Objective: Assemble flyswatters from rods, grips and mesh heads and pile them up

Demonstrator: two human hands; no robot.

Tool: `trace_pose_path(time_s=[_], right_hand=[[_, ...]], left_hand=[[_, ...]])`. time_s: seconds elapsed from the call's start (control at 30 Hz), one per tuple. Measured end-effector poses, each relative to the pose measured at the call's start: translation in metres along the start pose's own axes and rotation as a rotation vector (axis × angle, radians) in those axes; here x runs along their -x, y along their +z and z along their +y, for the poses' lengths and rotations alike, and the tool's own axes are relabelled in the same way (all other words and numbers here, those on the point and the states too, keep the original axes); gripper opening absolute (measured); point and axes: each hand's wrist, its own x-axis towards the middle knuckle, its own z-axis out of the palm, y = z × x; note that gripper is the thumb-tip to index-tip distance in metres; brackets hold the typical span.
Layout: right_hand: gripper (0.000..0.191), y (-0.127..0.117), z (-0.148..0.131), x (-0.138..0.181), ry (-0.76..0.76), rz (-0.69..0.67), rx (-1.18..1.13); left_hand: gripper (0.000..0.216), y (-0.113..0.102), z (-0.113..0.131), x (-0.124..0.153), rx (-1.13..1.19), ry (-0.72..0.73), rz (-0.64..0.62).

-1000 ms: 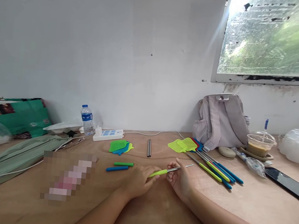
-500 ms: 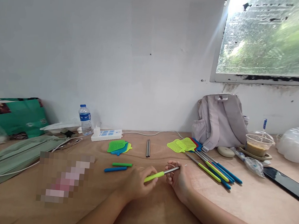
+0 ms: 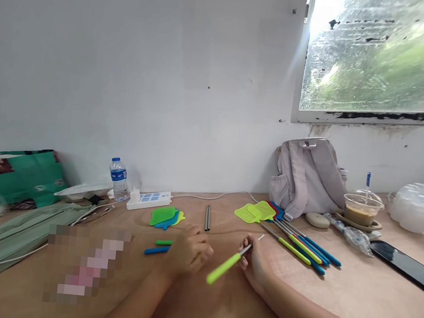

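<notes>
My right hand (image 3: 254,263) is closed around the metal rod of a fly swatter handle (image 3: 224,268). Its yellow-green grip points down to the left, and the thin rod end sticks out past my fingers. No mesh head is on this rod. To the left, my left hand (image 3: 191,251) hovers over the table with loosely bent fingers, holding nothing, slightly blurred. Just beyond it lie loose swatter heads (image 3: 163,216) in green, blue and yellow. A blue grip (image 3: 155,250) and a green grip (image 3: 164,243) are partly covered by that hand. Two metal rods (image 3: 208,217) lie side by side farther back.
Whole fly swatters (image 3: 297,240) lie in a pile to the right. Behind them stand a backpack (image 3: 305,180) and a drink cup (image 3: 360,208); a black phone (image 3: 406,267) lies at far right. A power strip (image 3: 148,200) and water bottle (image 3: 119,179) are at back left.
My left hand has let go of the yellow-green grip and moved left and forward. My right hand keeps the rod, and the grip end now tips lower, toward me.
</notes>
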Motion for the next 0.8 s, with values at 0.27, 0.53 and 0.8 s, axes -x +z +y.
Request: trace_pose_path(time_s=[0.27, 0.53, 0.8], right_hand=[[0.023, 0.0, -0.01, -0.007, 0.146, 0.027, 0.059], [0.026, -0.002, -0.009, -0.009, 0.169, -0.001, 0.082], [0.026, -0.002, -0.009, -0.008, 0.191, 0.006, 0.085]], left_hand=[[0.038, 0.009, -0.1, -0.009, -0.295, -0.618, -0.197], [0.035, 0.028, -0.117, -0.011, -0.32, -0.628, -0.315], [0.026, 0.031, -0.116, -0.018, -0.289, -0.499, -0.34]])
